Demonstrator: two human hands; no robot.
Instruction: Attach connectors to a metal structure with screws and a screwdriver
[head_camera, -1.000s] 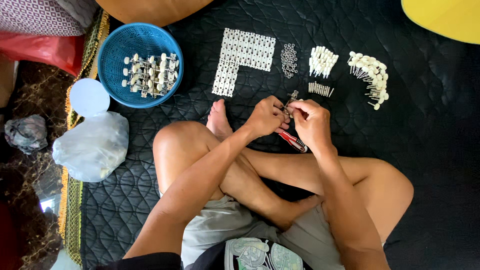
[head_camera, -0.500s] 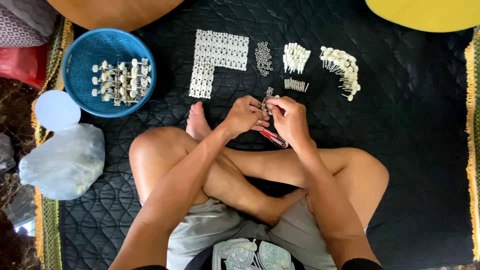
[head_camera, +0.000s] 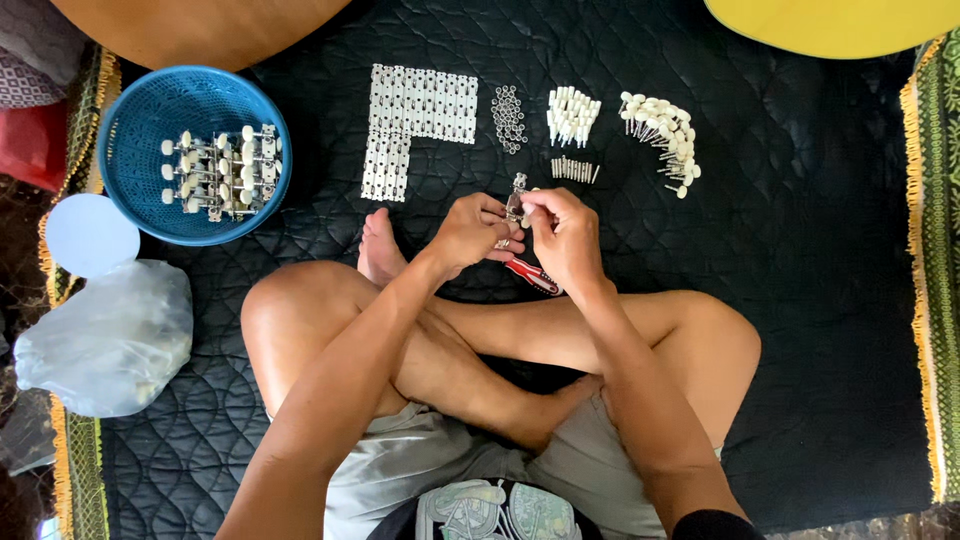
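Observation:
I sit cross-legged on a black quilted mat. My left hand and my right hand meet in front of my shins, both pinching a small metal tuning-machine part. A red-handled tool lies under my right hand; whether the hand grips it I cannot tell. Laid out beyond my hands are a block of white metal plates, a cluster of small metal rings, a bunch of white pegs, a short row of small screws and a curved row of white-knobbed posts.
A blue basket at the left holds several assembled tuners. Below it lie a round white lid and a clear plastic bag. A brown wooden body and a yellow one sit at the top edge.
The camera view has shifted, so everything sits lower and further left in frame. My hands stay together on the small part, with only slight finger movement.

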